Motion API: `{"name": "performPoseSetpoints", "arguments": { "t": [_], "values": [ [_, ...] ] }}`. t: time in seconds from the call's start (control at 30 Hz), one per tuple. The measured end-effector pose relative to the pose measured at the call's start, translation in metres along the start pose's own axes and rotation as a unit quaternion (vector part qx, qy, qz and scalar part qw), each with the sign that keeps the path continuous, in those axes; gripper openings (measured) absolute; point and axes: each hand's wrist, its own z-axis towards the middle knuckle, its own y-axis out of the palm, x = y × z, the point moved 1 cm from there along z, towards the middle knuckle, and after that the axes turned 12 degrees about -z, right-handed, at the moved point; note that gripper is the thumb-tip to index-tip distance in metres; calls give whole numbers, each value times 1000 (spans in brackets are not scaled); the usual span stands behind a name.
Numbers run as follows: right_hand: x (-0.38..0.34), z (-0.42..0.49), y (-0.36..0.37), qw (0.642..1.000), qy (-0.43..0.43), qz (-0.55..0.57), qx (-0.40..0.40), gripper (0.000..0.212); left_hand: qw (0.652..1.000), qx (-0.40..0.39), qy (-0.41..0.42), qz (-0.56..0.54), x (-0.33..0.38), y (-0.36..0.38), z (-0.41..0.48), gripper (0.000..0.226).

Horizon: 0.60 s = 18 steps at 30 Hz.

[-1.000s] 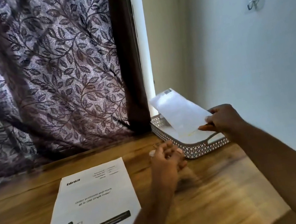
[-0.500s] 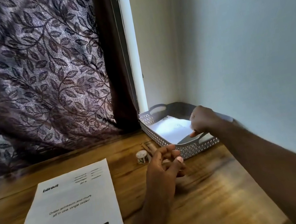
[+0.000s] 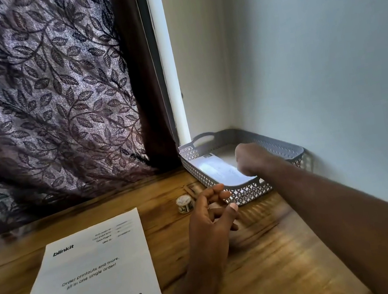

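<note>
From my remote seat I judge the work to be filing the white envelope (image 3: 216,168) in the grey lattice tray (image 3: 246,193). The tray is pushed into the corner where the tabletop (image 3: 282,260) meets the wall, probably so that it stays out of the working area. The envelope lies flat inside it, along the side nearest the curtain (image 3: 42,107), with one end towards the front rim.

The right hand (image 3: 248,158) reaches over the front rim and sits low on the envelope's right edge. I see only its back and wrist. The fingers are turned down out of my sight, so I cannot tell whether they pinch the envelope or merely press on it.

The left hand (image 3: 212,222) hovers just above the tabletop in front of the tray. Its fingers (image 3: 220,189) are loosely bent and hold nothing, so I take it to be waiting its turn. A small roll of tape (image 3: 184,203) stands just beyond it. The printed sheet (image 3: 94,277) lies flat to the left, near the front edge.
</note>
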Motion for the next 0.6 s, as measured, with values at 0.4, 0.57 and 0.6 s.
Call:
{"name": "performPoseSetpoints", "arguments": {
  "t": [0.4,0.57,0.6],
  "values": [
    [-7,-47,-28,980,-63,150,114,13,998,-3,37,52,19,-1,-14,26],
    [-54,-80,-25,967,-95,170,162,19,995,24,50,79,40,-13,-33,22],
    [-67,-86,-21,965,-101,176,166,20,994,34,58,86,46,-19,-38,20]
  ]
}}
